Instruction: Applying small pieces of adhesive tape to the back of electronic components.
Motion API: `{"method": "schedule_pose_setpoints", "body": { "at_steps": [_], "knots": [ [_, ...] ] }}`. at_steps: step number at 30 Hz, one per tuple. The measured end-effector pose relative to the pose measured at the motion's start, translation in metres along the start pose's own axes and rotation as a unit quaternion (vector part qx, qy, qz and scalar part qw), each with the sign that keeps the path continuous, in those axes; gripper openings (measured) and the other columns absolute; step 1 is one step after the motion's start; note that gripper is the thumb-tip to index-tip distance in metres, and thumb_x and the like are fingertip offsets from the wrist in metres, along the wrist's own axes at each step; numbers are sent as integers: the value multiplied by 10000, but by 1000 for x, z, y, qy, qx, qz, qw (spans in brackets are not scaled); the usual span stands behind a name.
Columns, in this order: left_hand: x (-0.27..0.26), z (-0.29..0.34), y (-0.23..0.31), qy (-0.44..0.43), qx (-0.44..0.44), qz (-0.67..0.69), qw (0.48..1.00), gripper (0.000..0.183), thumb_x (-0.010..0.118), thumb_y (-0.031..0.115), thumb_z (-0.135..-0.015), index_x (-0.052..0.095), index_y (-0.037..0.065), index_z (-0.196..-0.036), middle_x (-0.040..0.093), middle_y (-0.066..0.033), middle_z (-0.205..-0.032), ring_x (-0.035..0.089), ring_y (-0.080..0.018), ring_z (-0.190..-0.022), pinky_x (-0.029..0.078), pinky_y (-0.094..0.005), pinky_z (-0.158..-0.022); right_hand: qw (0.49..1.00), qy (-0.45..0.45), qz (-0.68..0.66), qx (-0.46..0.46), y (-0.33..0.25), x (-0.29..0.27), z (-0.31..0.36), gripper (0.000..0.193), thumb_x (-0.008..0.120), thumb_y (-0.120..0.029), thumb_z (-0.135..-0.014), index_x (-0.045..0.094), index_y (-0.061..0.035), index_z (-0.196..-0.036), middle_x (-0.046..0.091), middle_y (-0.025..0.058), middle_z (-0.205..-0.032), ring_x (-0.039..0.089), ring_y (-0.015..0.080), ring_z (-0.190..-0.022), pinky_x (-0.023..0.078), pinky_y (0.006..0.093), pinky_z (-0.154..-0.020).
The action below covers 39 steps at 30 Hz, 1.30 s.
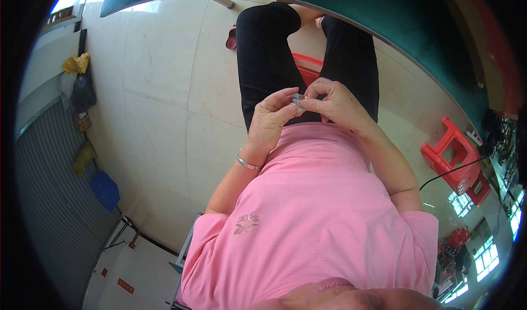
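Fingertips [290, 110] of left hand [270, 118] and right hand [333, 104] are gripping one small greyish piece [296, 98] (exact kind unclear) over black trousers [263, 57]

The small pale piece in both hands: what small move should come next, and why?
I'd probably bring the small pale piece over the green table before loosening either grip. The left hand and right hand meet at it above the lap, short of the table's edge, so a slip there could send it to the floor.
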<state>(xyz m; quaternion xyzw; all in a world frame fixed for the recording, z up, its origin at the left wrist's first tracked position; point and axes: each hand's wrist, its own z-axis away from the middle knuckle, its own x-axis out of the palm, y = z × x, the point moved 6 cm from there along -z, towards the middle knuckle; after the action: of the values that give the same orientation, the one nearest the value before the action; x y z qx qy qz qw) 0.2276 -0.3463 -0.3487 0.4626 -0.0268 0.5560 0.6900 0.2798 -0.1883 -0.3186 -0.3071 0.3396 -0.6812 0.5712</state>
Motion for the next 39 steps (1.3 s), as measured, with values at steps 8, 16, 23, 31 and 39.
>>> {"method": "schedule_pose_setpoints", "body": {
  "at_steps": [8,16,23,31,39],
  "knots": [
    [8,1,5,35,18,-18,999,357,681,9,-913,632,1,-1266,713,-107,-1057,678,-147,-914,570,-288,-879,993,57,103,-29,-8,-3,4,315,777,-294,-826,657,-9,-764,629,71,-807,639,193,-724,510,334,-660],
    [8,-1,2,30,14,-2,999,315,656,56,-949,639,-15,-1255,711,-109,-1074,672,-138,-907,564,-281,-864,998,6,58,-30,-5,-1,7,262,695,-247,-885,690,13,-855,653,127,-992,669,282,-832,525,390,-778],
    [17,1,0,29,1,18,999,321,618,97,-984,619,-14,-1284,702,-109,-1088,668,-134,-926,561,-274,-870,989,13,134,-61,-3,-2,9,256,699,-243,-877,686,11,-852,650,114,-1023,664,270,-850,519,377,-781],
    [16,-1,-1,34,23,52,998,328,632,36,-956,609,-16,-1279,684,-73,-1007,650,-132,-879,557,-273,-858,986,48,104,-125,-6,0,14,249,747,-237,-852,662,-11,-915,673,113,-980,664,279,-806,522,373,-765],
    [-1,3,-16,-1,-3,91,996,255,670,49,-935,634,11,-1185,685,-83,-1025,659,-168,-896,554,-298,-836,982,23,189,-18,0,-13,12,348,788,-370,-810,685,-38,-812,692,123,-713,654,252,-615,502,364,-634]
  ]
}}
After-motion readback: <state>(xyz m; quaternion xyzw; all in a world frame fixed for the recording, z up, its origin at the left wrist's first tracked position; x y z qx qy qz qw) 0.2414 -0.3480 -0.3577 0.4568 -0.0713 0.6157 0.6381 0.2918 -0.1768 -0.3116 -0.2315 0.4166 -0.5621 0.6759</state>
